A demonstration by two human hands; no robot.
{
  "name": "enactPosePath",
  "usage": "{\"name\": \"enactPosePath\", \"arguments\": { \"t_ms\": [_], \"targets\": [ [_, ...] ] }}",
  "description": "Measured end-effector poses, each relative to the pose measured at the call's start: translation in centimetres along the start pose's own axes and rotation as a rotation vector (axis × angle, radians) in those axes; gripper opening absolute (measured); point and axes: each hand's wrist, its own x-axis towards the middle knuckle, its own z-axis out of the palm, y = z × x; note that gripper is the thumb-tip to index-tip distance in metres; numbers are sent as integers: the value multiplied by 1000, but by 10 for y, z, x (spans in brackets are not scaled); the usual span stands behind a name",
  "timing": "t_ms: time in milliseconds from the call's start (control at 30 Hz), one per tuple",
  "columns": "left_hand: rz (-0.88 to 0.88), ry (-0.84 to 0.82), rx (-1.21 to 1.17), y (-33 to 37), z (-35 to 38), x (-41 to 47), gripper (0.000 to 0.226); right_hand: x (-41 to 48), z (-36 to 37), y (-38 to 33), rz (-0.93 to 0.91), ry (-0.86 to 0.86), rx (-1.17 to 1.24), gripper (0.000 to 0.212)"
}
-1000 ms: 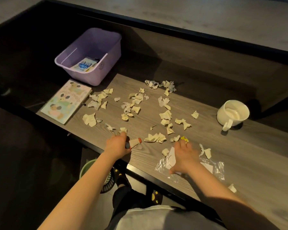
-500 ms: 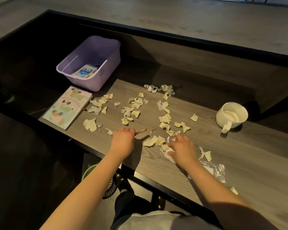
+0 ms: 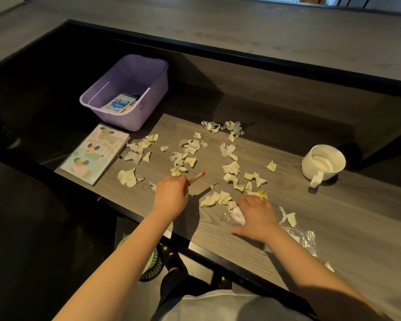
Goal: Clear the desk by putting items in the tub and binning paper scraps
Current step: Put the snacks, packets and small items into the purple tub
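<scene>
We pinch a slim red-and-white pen [image 3: 196, 176] in our left hand [image 3: 171, 196], right hand [image 3: 256, 216] spread on a clear plastic wrapper [image 3: 229, 216], crumpled cream paper scraps [image 3: 230, 168] beyond, pastel "Hello Puppy" notebook [image 3: 95, 154] leftward.

Red pen [image 3: 196, 176] is gripped by the left hand [image 3: 171, 196], clear bag [image 3: 229, 216] is pressed by the right hand [image 3: 256, 216].

tub [image 3: 148, 107]: lilac
paper scraps [image 3: 230, 169]: pale yellow
mug [image 3: 322, 162]: white
tabletop [image 3: 333, 216]: grey woodgrain
notebook [image 3: 95, 154]: pastel cartoon animals
</scene>
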Motion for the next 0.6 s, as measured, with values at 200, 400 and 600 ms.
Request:
{"name": "enactPosePath", "arguments": {
  "t_ms": [200, 400, 600],
  "targets": [
    [-77, -63, -109, 2, 5, -7, 19, 0, 17, -7, 20, 36, -135, 70],
    [-140, -98, -163, -1, 2, -11, 18, 7, 12, -6, -14, 308, -115, 41],
    [-185, -99, -209, -2, -3, -9, 18, 6, -17, -5, -31, 418, 40, 9]
  ]
}}
